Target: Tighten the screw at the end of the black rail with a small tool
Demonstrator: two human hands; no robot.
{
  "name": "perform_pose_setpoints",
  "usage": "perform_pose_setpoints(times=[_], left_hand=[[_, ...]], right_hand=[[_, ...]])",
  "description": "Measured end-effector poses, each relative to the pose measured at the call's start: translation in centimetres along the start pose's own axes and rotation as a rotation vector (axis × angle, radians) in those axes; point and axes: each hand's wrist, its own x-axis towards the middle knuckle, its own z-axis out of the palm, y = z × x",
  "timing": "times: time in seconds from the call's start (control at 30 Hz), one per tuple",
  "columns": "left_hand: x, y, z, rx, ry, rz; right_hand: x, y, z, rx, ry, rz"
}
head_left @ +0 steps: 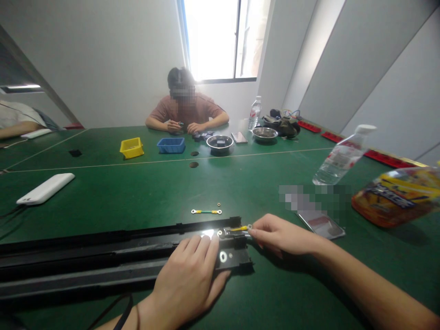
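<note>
The rail (113,250), a long black channel, lies along the near side of the table (137,188), its end just in front of the right hand (280,236). The left hand (190,270) rests on the rail near this end, fingers extended side by side across it, thumb spread toward the near edge. A yellow-sleeved lead (239,228) lies at the rail end, one ring terminal projecting past the edge. The right thumb and forefinger are closed together on that terminal; the contact is small in view, but they appear to pinch it.

Beyond the rail, a second lead (206,211), green with yellow sleeves and a ring at each end, lies flat. A nut (219,204) sits just behind its right end. To the right, a phone (325,223) lies behind the right forearm, with a water bottle (335,162) and a drink jug (392,197) beyond it. At the far side, a co-worker (187,110) sits behind a blue bin (171,149) and a steel bowl (220,149); a yellow bin (132,153) stands left of the blue one.
</note>
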Motion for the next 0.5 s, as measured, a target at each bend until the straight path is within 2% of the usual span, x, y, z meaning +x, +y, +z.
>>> perform_pose_setpoints(times=[0.5], left_hand=[[-0.01,-0.01,-0.11,-0.006,-0.003,0.007]], right_hand=[[-0.41,0.07,-0.48,0.025,-0.008,0.026]])
